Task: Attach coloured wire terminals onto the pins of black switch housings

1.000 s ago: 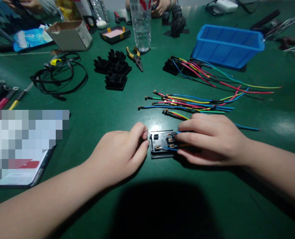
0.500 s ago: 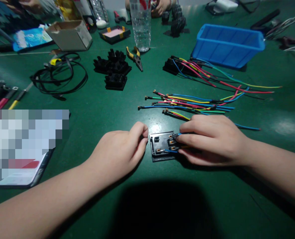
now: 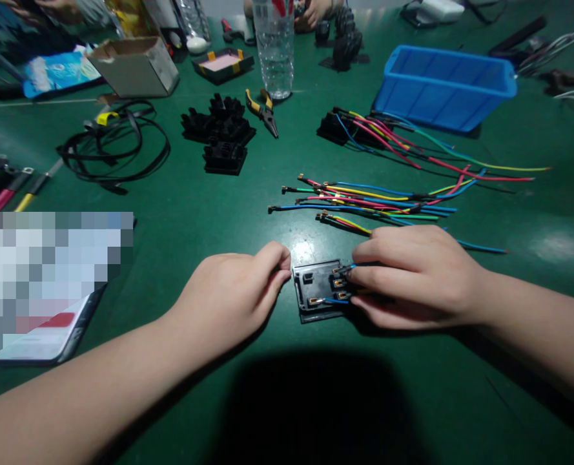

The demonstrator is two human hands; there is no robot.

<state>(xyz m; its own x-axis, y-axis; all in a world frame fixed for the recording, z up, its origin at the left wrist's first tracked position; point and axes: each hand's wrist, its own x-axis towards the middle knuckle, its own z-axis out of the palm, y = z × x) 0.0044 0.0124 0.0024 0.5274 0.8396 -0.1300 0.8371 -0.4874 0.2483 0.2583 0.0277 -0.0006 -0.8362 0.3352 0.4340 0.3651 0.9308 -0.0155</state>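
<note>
A small black socket module (image 3: 316, 290) with brass terminals lies on the green mat (image 3: 287, 387) between my hands. My right hand (image 3: 412, 274) covers its right side, fingers closed on blue wires (image 3: 338, 301) that run into the terminals. My left hand (image 3: 235, 294) rests curled on the mat just left of the module, its fingertips close to the module's left edge, and nothing shows in it. Just beyond my right hand lies a loose bundle of coloured wires (image 3: 364, 200).
Further back are black socket parts (image 3: 221, 135), yellow-handled pliers (image 3: 262, 110), a water bottle (image 3: 273, 45), a wired module (image 3: 339, 129), a blue bin (image 3: 441, 81), a cardboard box (image 3: 134, 64) and coiled black cable (image 3: 115, 145). A blurred-out booklet (image 3: 44, 323) lies left. Another person's hands (image 3: 310, 13) work at the far edge.
The module and my right hand have slid slightly toward me and to the right. My left hand has barely moved.
</note>
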